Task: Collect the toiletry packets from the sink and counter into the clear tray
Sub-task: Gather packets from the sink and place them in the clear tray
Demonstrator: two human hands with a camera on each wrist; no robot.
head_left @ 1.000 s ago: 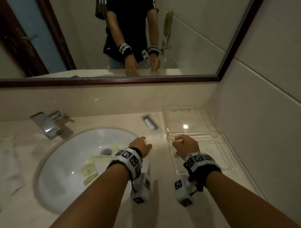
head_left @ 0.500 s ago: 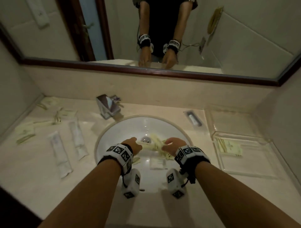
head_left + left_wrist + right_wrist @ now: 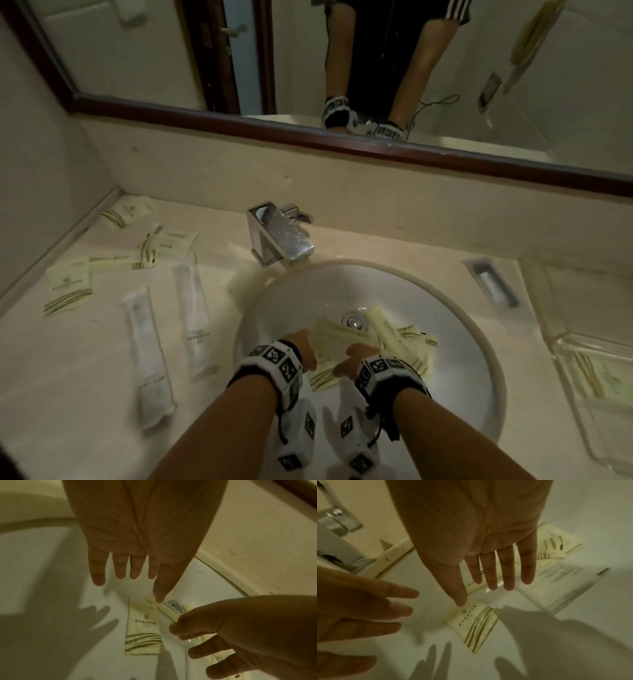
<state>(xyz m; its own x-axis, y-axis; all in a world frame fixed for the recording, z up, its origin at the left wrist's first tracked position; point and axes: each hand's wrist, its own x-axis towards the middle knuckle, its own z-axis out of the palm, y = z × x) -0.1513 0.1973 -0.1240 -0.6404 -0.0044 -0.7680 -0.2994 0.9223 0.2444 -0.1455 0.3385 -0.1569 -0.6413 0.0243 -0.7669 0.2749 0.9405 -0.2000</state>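
Observation:
Several cream toiletry packets (image 3: 397, 339) with green stripes lie in the white sink (image 3: 479, 359) around the drain. Both hands reach into the bowl. My left hand (image 3: 303, 346) hovers with straight, spread fingers over a striped packet (image 3: 143, 627) and holds nothing. My right hand (image 3: 356, 356) is beside it, also flat and empty, above the same packet (image 3: 474, 622) and a pile of others (image 3: 556, 574). The clear tray (image 3: 558, 346) stands on the counter to the right with one packet (image 3: 603, 373) inside. More packets (image 3: 68, 284) lie on the left counter.
A chrome faucet (image 3: 281, 236) stands behind the sink. Two long white sachets (image 3: 147, 353) lie on the counter left of the bowl. A recessed metal slot (image 3: 493, 286) sits between sink and tray. A framed mirror (image 3: 342, 68) runs along the wall.
My right hand left a packet in the tray. Both hands moved left from the tray into the sink bowl and lowered over the packets. The head view swung left.

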